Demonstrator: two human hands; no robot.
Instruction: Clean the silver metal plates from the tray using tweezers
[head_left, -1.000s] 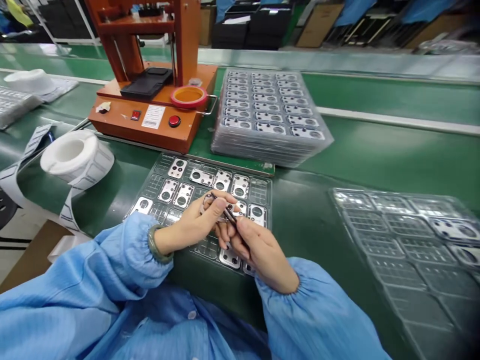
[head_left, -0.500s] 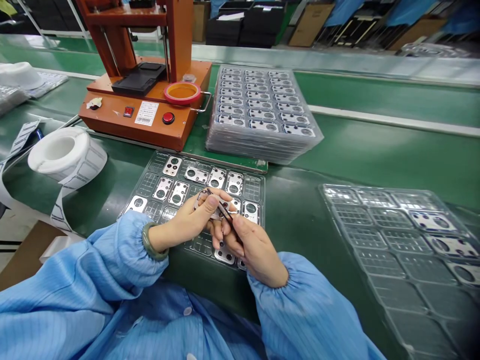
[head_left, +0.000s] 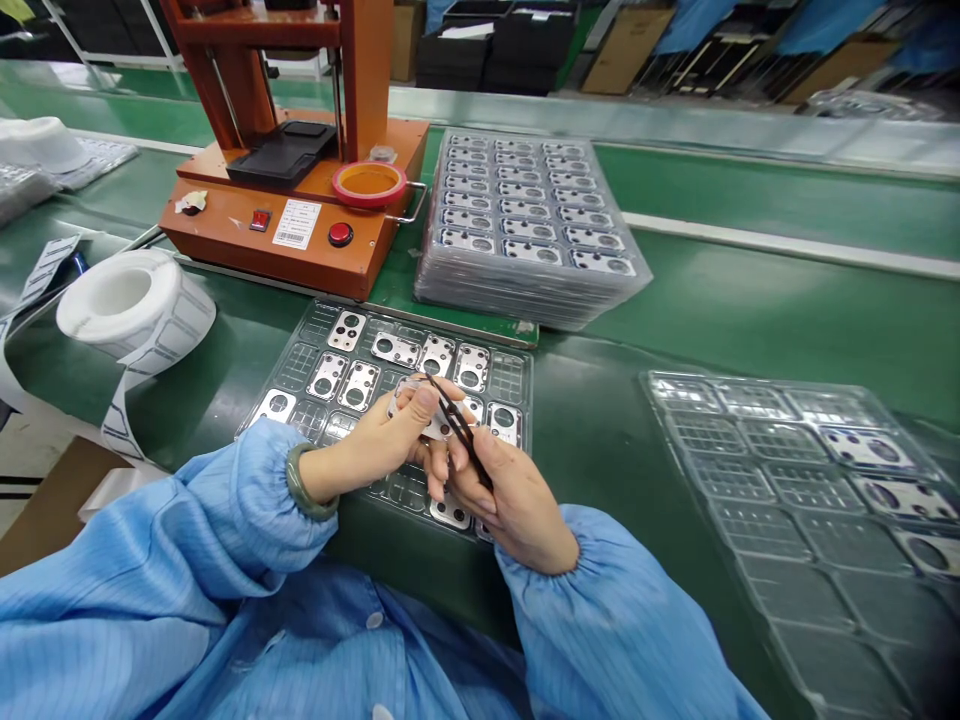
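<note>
My left hand [head_left: 382, 440] grips a small silver metal plate [head_left: 436, 428] with holes in it, the thumb pressed on its face. My right hand [head_left: 514, 490] is closed on black tweezers [head_left: 463, 432], whose tips lie over the plate's upper edge. Fingers hide part of the plate, and I cannot make out anything between the tips. Both hands are above a clear plastic tray [head_left: 510, 375] where several like plates [head_left: 327, 375] lie in the pockets.
An orange press [head_left: 262, 225] stands behind the tray, a tape roll [head_left: 369, 184] on its base. To its right is a stack of filled trays [head_left: 525, 285]. A label roll [head_left: 124, 305] is at left. Another clear tray [head_left: 780, 520] at right has plates along its right side.
The tweezers have shifted in my right hand; their tips now lie higher, near the plate's upper edge. My left hand keeps the plate in nearly the same place.
</note>
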